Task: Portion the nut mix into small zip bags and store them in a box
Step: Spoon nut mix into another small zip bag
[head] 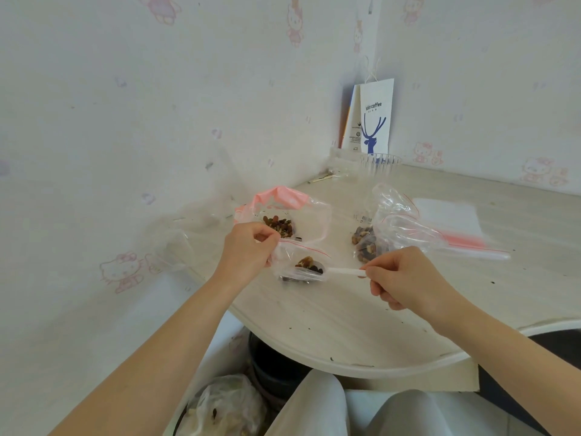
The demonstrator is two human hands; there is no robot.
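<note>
On the small clear plastic zip bag (301,256), a red seal line; brown and black nut mix (309,265); blue deer on the white paper carrier bag (375,121).

Single head-worn wide-angle view, forward and down, close over the table (345,325)

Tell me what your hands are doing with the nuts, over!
Left hand pinches small zip bag open. Right hand holds white scoop, its bowl of nut mix inside the bag. Big nut bag close behind, not blocking.
</note>
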